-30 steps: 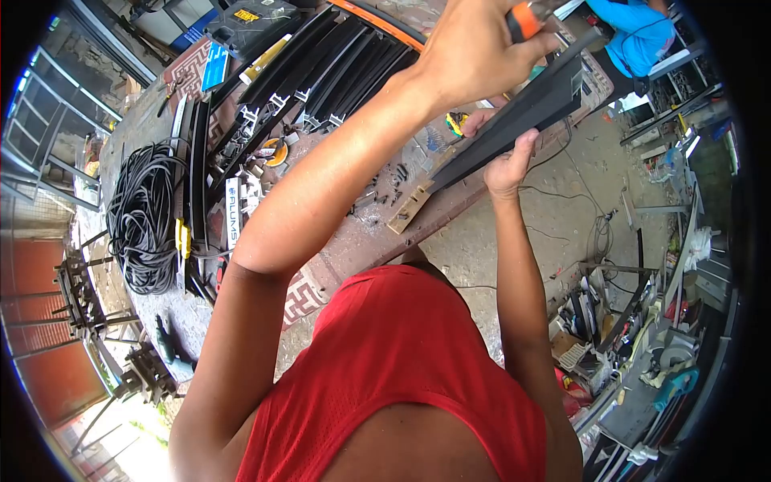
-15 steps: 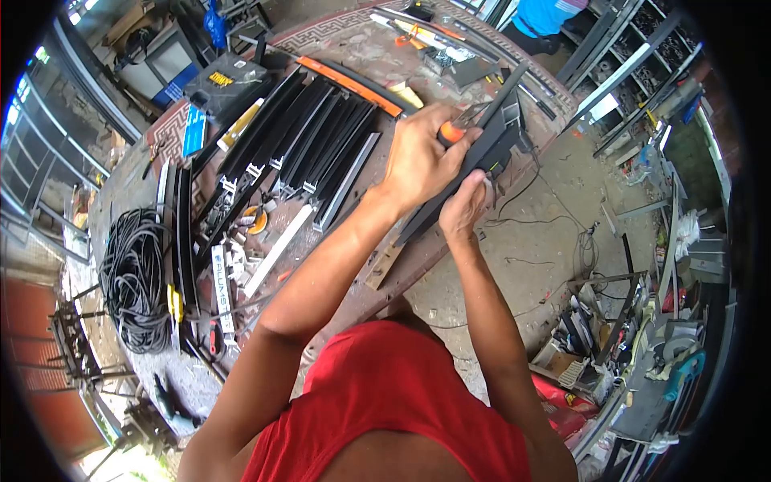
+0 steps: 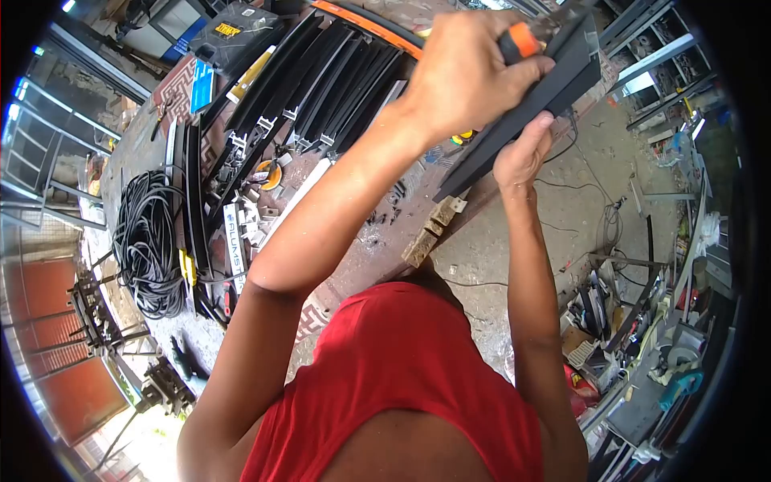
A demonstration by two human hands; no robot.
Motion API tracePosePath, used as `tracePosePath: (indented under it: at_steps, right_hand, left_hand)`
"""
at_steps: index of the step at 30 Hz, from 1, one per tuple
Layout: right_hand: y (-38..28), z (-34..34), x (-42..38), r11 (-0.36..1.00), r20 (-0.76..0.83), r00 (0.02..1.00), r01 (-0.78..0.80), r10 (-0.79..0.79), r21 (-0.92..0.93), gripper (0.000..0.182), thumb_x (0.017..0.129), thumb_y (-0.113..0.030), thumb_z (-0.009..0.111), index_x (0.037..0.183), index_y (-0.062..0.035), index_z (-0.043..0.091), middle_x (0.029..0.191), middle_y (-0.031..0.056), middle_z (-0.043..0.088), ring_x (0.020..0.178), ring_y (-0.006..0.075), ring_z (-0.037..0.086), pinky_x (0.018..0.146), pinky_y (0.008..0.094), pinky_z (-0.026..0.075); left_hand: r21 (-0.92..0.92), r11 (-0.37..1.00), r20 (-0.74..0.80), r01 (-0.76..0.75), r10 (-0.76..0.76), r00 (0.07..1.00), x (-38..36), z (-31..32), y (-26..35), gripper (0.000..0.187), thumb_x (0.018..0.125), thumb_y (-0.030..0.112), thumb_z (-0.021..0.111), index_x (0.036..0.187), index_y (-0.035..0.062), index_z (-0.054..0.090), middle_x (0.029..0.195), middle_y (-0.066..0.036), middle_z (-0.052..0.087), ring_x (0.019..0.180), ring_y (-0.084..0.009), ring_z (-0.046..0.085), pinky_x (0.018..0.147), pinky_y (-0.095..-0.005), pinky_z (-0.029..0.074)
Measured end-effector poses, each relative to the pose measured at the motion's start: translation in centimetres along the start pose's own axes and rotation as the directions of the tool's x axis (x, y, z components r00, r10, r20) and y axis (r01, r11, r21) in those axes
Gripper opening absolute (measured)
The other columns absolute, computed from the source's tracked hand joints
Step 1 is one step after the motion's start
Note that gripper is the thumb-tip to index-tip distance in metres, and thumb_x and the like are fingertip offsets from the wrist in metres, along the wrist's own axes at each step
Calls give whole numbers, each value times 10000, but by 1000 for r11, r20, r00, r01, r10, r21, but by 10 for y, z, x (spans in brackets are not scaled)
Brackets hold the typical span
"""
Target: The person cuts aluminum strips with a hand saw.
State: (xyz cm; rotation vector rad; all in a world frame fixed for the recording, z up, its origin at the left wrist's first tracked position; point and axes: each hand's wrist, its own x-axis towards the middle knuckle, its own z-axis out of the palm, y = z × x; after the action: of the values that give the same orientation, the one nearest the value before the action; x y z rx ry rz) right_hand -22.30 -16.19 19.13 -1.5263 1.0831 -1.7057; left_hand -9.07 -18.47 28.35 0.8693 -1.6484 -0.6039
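Observation:
My left hand (image 3: 474, 76) is closed around a tool with an orange and black handle (image 3: 522, 40); its far end is blurred near the upper end of a black profile (image 3: 522, 120). The profile slants from the upper right down to the table edge. My right hand (image 3: 526, 157) grips the profile from its right side, thumb on top, with most of its fingers hidden beneath. A notched wooden block (image 3: 434, 229) lies on the table edge by the profile's lower end.
Black profiles (image 3: 321, 80) lie side by side on the table (image 3: 353, 269), with an orange bar (image 3: 369, 30) above them. Coiled black cable (image 3: 148, 249) is at the left. A cable (image 3: 590, 189) trails over the floor; scrap pieces (image 3: 594, 313) are at the right.
Both hands and the black profile have shifted up and to the right in view. The surroundings have shifted too, and more of the wooden block shows.

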Motion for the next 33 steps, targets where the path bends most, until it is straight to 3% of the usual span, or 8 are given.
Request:
tracePosePath:
  at_steps: [1, 2, 6, 9, 20, 25, 28, 33]
  right_hand:
    - [5, -4, 0, 1000, 5, 1000, -7, 7, 6, 808, 1028, -664, 227, 938, 27, 635, 738, 60, 662, 671, 147, 617, 611, 282, 495]
    - [11, -8, -1, 1000, 11, 1000, -14, 14, 12, 799, 1034, -656, 227, 957, 31, 627, 751, 63, 661, 684, 148, 616, 616, 284, 495]
    - [36, -42, -17, 998, -80, 997, -16, 12, -54, 793, 1080, -544, 195, 1481, 129, 317, 1474, 242, 443, 1337, 294, 480, 1101, 386, 398]
    - [45, -50, -24, 985, -146, 987, 42, -66, -165, 764, 1089, -510, 175, 1439, 135, 387, 1454, 256, 466, 1324, 305, 495, 1097, 394, 398]
    - [20, -20, -51, 956, -181, 963, 151, -199, -250, 791, 1073, -529, 84, 1497, 97, 315, 1454, 246, 467, 1319, 307, 495, 1111, 394, 362]
    - [14, -27, -58, 929, -11, 960, 267, -279, -257, 816, 1061, -553, 69, 1498, 85, 328, 1410, 244, 506, 1292, 305, 522, 1076, 401, 399]
    - [25, -46, -72, 972, 108, 987, 137, -117, -190, 823, 1056, -554, 70, 1480, 95, 346, 1416, 241, 500, 1291, 300, 522, 1068, 403, 409]
    - [36, -41, -69, 956, 112, 959, 271, -259, -115, 767, 1060, -562, 199, 1195, 98, 566, 1164, 198, 629, 1072, 296, 631, 897, 413, 497]
  left_hand:
    - [4, 999, -9, -34, 34, 999, 2, 4, -2, 238, 752, 174, 806, 838, -11, 684, 616, -186, 624, 567, -330, 661, 546, -397, 507]
    - [78, 992, 15, -94, 93, 996, -2, 6, -3, 169, 860, 122, 749, 912, -28, 692, 520, -77, 635, 439, -102, 613, 447, -266, 491]
    - [3, 989, -64, -145, 145, 987, -15, 30, -5, 214, 773, 139, 809, 858, -29, 706, 611, -161, 656, 506, -194, 654, 510, -326, 512]
    - [16, 990, -67, -140, 141, 988, -21, 42, -4, 240, 738, 122, 803, 878, -44, 702, 656, -216, 629, 556, -338, 642, 548, -373, 509]
    - [-66, 980, -50, -187, 184, 982, -50, 29, 11, 133, 739, 54, 740, 837, -20, 688, 698, -175, 658, 605, -296, 675, 565, -346, 517]
    - [-117, 981, -4, -152, 153, 988, -63, 23, 4, 143, 757, 47, 743, 866, -10, 669, 733, -154, 668, 633, -259, 687, 583, -334, 523]
    - [-140, 980, 13, -142, 145, 989, -73, 19, 6, 160, 770, 60, 753, 886, -6, 664, 755, -155, 676, 652, -257, 688, 599, -334, 528]
    - [-116, 993, 96, 1, 11, 995, -79, 15, 8, 231, 714, 9, 709, 934, -17, 644, 829, -163, 679, 718, -333, 694, 654, -392, 545]
